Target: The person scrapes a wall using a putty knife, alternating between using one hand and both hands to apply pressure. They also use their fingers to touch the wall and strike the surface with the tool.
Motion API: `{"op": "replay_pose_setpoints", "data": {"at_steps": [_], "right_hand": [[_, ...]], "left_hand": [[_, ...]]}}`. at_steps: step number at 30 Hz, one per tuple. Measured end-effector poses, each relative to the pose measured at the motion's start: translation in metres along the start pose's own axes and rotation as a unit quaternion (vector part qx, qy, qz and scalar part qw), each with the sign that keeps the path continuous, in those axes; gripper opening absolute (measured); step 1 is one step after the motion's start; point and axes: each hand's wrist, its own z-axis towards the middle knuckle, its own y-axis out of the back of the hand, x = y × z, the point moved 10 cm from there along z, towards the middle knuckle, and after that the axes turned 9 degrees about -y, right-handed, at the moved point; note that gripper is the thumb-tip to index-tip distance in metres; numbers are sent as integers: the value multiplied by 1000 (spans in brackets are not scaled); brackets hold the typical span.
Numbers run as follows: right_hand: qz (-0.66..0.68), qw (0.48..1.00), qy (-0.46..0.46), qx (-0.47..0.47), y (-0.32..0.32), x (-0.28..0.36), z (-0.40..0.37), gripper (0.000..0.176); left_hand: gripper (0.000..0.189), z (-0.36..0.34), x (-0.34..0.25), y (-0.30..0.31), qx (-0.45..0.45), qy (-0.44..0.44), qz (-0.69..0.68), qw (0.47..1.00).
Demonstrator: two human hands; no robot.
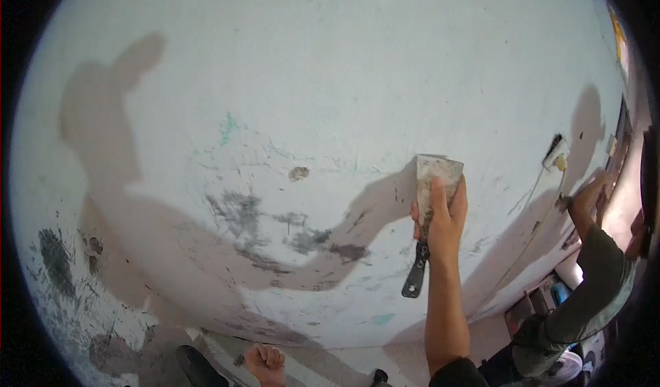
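Observation:
My right hand (445, 215) grips a putty knife (438, 170) by its blade and the upper part of its black handle. The broad, putty-smeared blade points up and its top edge meets the pale wall (357, 77); the handle hangs down below my fingers. My left hand (266, 364) is low at the bottom of the view, curled into a fist, with nothing visible in it. Left of the blade, the wall has a small chipped hole (299, 174), a rough crack line and dark scuffed patches (237, 211).
At right, another person in a dark green sleeve (595, 291) holds a hand (584, 198) near the wall. A wall box with a cable (555, 154) sits above it. Dark shoes (199, 366) show on the floor below. Shadows fall across the wall.

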Motion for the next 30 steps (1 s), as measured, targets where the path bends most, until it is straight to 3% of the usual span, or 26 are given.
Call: {"op": "replay_pose_setpoints", "data": {"at_steps": [1,2,4,5,7,11,13,17,19,23,25,28,30], "right_hand": [[12,1000,5,-6,0,0,-2,25],[10,999,-1,-35,3,-5,-4,26],[15,999,-3,-28,3,-6,-6,24],[17,1000,-5,-11,1,-6,-5,22],[19,1000,-3,9,-1,-4,0,23],[14,1000,9,-23,2,-9,-6,25],[12,1000,-2,-2,-1,-7,-2,25],[6,1000,-14,15,0,-4,2,25],[21,1000,-22,-4,3,-12,-2,26],[34,999,0,-11,0,-2,2,26],[58,998,0,-17,1,-12,-1,26],[84,993,-83,18,1,-54,-33,23],[58,982,-158,84,-2,-118,-79,24]], "left_hand": [[37,-5,3,-7,70,39,-85,993],[37,-8,3,-24,73,45,-83,993],[41,-25,2,-11,-216,46,26,975],[41,-26,6,-11,-214,48,25,975],[39,-36,7,4,-295,38,35,954],[38,-33,13,20,-273,51,0,961],[37,-26,15,-3,-226,61,8,972],[35,-19,19,16,-205,61,50,976],[34,-14,25,13,-133,108,53,984],[35,-15,26,9,-192,84,48,977],[36,-12,31,-5,-82,108,44,990],[33,-24,27,1,-155,90,62,982],[31,-26,28,17,-114,93,144,979]]}}
